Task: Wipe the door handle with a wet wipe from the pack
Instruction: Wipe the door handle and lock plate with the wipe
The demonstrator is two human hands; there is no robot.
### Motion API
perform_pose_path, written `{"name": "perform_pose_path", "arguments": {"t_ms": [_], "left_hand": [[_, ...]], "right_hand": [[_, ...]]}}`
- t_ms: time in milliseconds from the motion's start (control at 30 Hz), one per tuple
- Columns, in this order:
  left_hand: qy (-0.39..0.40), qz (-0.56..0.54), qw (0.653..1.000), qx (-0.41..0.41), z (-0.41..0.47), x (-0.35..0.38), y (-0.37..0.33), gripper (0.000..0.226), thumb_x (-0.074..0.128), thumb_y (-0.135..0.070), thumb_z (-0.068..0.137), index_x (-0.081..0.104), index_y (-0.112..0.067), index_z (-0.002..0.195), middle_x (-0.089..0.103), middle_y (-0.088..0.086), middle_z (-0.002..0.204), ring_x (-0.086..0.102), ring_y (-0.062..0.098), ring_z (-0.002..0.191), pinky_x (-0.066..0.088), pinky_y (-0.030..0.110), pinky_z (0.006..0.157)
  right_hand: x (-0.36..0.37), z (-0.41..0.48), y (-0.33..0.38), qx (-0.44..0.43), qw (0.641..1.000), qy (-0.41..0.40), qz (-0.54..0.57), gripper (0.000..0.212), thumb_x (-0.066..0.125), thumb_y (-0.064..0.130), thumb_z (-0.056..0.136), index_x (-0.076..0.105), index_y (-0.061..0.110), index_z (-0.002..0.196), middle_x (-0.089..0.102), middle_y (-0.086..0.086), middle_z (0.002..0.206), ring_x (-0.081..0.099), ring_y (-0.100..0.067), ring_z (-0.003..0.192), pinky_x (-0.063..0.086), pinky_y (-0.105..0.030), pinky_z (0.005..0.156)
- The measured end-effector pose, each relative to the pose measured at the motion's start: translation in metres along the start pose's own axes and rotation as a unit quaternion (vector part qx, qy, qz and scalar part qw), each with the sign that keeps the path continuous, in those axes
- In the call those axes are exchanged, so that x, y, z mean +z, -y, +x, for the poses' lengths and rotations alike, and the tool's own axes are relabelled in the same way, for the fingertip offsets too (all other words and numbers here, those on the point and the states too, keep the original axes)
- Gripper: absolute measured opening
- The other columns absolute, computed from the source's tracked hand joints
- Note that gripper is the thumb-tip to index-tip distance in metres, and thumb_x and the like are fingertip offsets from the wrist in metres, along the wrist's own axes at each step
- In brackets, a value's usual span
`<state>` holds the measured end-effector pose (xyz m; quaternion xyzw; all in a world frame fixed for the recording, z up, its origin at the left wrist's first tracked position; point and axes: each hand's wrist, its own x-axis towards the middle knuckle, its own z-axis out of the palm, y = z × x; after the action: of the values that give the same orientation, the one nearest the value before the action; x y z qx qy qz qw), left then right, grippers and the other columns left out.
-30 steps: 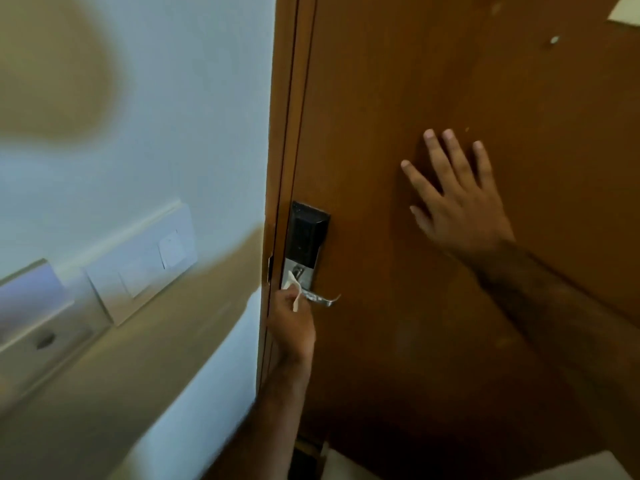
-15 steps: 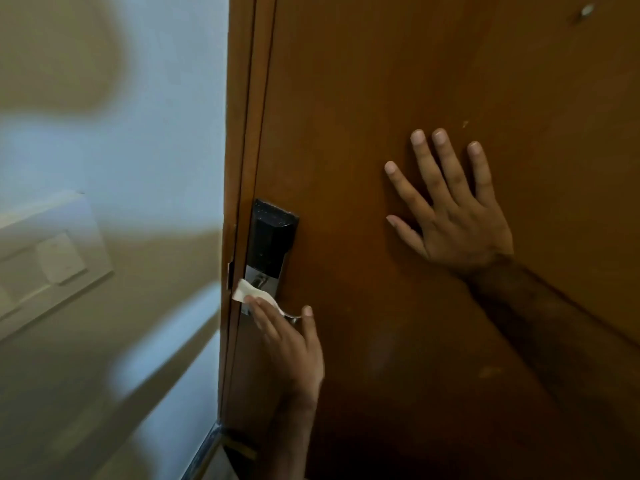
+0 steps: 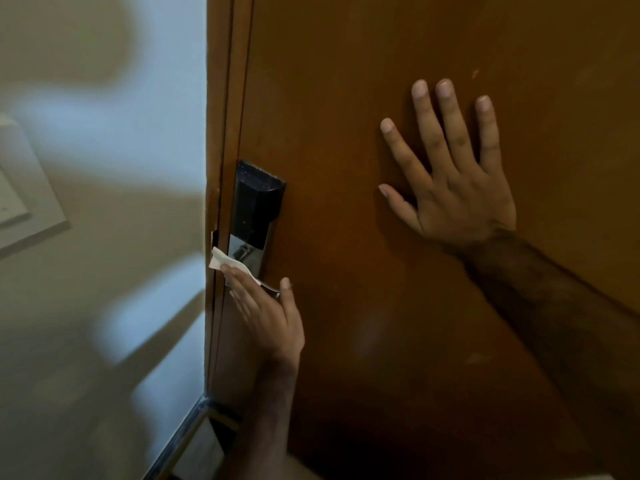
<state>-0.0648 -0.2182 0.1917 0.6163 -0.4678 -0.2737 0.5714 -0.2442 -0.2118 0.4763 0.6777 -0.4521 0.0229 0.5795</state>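
While pressing wipe [image 3: 227, 262]: left hand [image 3: 268, 318] fingers [image 3: 242, 289] flat.

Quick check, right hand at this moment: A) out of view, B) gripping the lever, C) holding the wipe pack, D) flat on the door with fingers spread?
D: the right hand lies open against the door, away from the lock; the left hand presses the wipe on the handle.

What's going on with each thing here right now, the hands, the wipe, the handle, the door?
Left hand: pressing the wipe onto the handle.
Right hand: flat on the door, fingers spread, empty.
Wet wipe: crumpled under the left fingers.
Door handle: mostly covered.
Door: looks shut.
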Motion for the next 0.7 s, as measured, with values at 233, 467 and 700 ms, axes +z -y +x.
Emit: {"name": "perform_pose_path", "arguments": {"t_ms": [233,467,700], "left_hand": [[0.042,0.027,0.998,0.03,-0.054,0.016,-0.01,0.089,0.022,-0.072,0.102,-0.026,-0.028,0.162,-0.026,-0.004,0.175,0.009,0.034,0.162,0.029,0.061,0.126],[0.0,-0.021,1.0,-0.001,-0.007,0.001,-0.005,0.088,0.025,-0.069,0.102,-0.015,-0.025,0.166,-0.02,-0.004,0.175,0.024,0.042,0.158,0.048,0.063,0.111],[0.067,0.009,0.997,0.029,-0.06,0.016,-0.013,0.089,0.02,-0.073,0.102,-0.021,-0.023,0.163,-0.022,0.004,0.177,0.008,0.03,0.161,0.036,0.058,0.124]], "right_hand": [[-0.004,0.001,0.0,0.001,1.0,0.01,0.008,0.079,0.031,0.059,0.114,0.011,0.017,0.177,0.01,-0.025,0.18,0.012,-0.044,0.166,0.003,-0.063,0.131],[-0.004,-0.001,0.003,0.009,1.0,-0.002,0.002,0.077,0.032,0.058,0.114,0.016,0.016,0.177,0.016,-0.026,0.178,0.018,-0.045,0.165,0.011,-0.066,0.13],[-0.001,0.0,0.002,0.011,1.0,-0.013,0.003,0.078,0.032,0.058,0.114,0.015,0.016,0.177,0.018,-0.026,0.178,0.02,-0.046,0.164,0.015,-0.067,0.129]]}}
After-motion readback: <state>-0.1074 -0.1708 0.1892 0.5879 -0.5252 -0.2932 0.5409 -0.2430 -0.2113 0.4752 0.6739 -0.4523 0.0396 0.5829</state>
